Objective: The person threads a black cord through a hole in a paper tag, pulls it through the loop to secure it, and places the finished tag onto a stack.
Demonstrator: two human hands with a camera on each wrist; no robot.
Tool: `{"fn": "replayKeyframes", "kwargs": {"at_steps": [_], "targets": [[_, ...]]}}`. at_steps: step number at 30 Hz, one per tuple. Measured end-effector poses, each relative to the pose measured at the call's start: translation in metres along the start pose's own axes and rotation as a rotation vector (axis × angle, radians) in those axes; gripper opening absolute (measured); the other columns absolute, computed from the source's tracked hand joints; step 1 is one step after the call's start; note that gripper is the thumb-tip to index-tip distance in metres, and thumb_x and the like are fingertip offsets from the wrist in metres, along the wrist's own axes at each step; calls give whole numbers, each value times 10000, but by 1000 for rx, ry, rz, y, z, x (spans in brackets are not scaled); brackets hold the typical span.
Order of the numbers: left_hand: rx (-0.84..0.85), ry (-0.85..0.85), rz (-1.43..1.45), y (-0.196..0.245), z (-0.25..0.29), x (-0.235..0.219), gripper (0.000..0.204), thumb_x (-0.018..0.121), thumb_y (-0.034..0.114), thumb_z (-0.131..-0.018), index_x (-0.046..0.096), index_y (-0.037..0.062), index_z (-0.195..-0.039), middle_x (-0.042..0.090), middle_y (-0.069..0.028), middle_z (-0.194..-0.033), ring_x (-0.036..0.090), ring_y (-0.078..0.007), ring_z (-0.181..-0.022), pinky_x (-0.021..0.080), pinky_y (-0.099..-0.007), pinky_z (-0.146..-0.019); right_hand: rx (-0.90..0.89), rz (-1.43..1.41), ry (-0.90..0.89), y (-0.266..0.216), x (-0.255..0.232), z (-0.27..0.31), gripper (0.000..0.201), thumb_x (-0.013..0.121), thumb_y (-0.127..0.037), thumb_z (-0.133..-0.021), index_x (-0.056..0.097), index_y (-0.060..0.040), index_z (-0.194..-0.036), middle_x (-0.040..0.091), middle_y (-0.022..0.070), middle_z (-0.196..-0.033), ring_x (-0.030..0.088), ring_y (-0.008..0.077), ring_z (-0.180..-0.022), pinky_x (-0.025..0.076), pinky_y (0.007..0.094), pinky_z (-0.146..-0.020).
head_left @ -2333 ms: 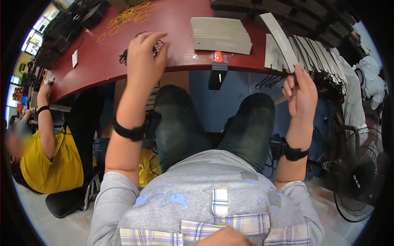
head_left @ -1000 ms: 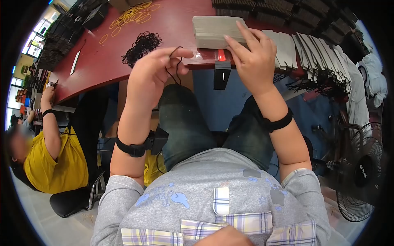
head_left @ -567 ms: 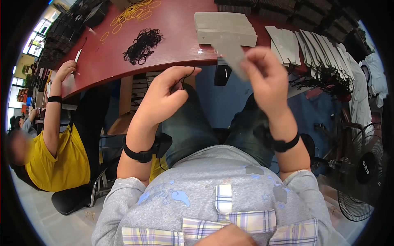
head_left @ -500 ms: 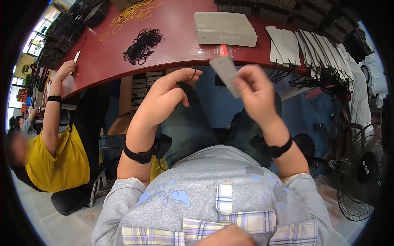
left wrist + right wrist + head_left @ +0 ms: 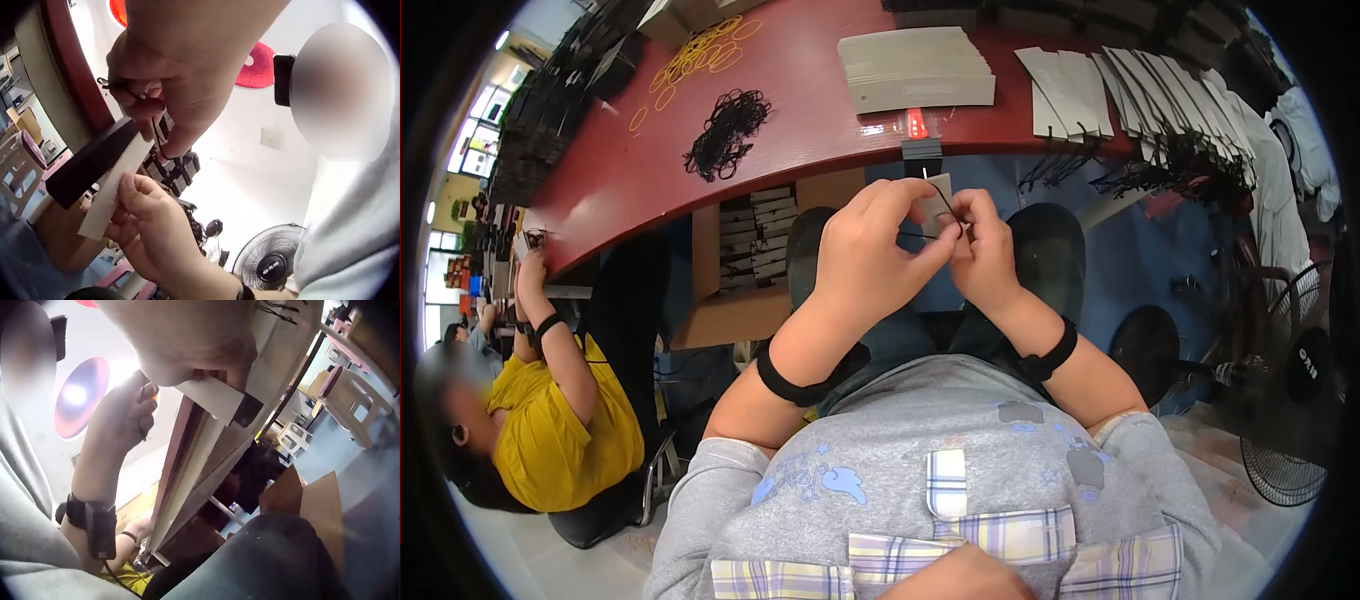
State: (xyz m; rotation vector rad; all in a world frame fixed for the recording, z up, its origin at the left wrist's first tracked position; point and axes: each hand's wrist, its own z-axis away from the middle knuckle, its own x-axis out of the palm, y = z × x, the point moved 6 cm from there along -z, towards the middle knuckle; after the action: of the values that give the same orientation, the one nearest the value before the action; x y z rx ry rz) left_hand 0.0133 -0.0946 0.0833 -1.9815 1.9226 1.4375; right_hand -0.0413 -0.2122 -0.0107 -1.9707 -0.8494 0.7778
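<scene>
Over the lap, just in front of the table edge, both hands are close together. My left hand [image 5: 870, 250] pinches a thin black cord loop [image 5: 157, 132] between thumb and fingers. My right hand [image 5: 988, 255] grips a narrow grey card tag [image 5: 107, 203] between thumb and fingers. One end of the tag lies right at the left fingertips and the cord. A pile of black cord loops [image 5: 728, 135] lies on the red table [image 5: 820, 125]. Right of it is a stack of grey tags [image 5: 915, 72], the front one printed. Farther right, tags with black cords [image 5: 1175, 105] lie fanned out.
Yellow rubber bands [image 5: 700, 62] lie at the back left. A small black box [image 5: 921, 152] is at the table's front edge, below a red item [image 5: 916, 123]. An open carton [image 5: 735, 325] stands below. A fan [image 5: 1290, 400] is at the right, a person in yellow [image 5: 565, 420] at the left.
The right hand left the corded tags, took a grey tag from the stack and brought it down to the left hand. The left hand picked a cord from the pile and moved right.
</scene>
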Motion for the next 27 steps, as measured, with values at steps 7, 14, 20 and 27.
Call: {"fn": "replayKeyframes", "kwargs": {"at_steps": [7, 14, 20, 27], "targets": [[57, 77, -101, -5, 1, 2, 332, 791, 140, -644, 618, 59, -916, 587, -64, -845, 626, -194, -681, 516, -290, -551, -129, 125, -57, -11, 3, 3, 178, 542, -10, -864, 462, -24, -1023, 610, 205, -782, 626, 412, -741, 500, 409, -614], [123, 132, -128, -4, 3, 0, 368, 793, 127, -631, 615, 73, -948, 566, -61, -905, 602, -187, -648, 495, -290, -515, -21, 37, -177, -3, 7, -5, 261, 529, 45, -821, 437, -22, -1056, 624, 213, -794, 625, 427, -773, 505, 428, -632], [185, 184, -196, 1, 2, -1, 366, 788, 126, -636, 612, 84, -955, 548, -60, -922, 585, -186, -627, 475, -295, -487, -90, 103, -234, -5, 3, -12, 221, 527, 23, -828, 437, -30, -1023, 614, 234, -784, 595, 457, -777, 470, 489, -612], [185, 184, -229, -8, 0, 8, 357, 767, 131, -660, 606, 84, -975, 557, -84, -942, 607, -251, -659, 502, -336, -531, -48, 156, -332, -1, -2, -35, 143, 578, -119, -857, 494, -13, -904, 612, 232, -779, 587, 447, -784, 466, 487, -633]]}}
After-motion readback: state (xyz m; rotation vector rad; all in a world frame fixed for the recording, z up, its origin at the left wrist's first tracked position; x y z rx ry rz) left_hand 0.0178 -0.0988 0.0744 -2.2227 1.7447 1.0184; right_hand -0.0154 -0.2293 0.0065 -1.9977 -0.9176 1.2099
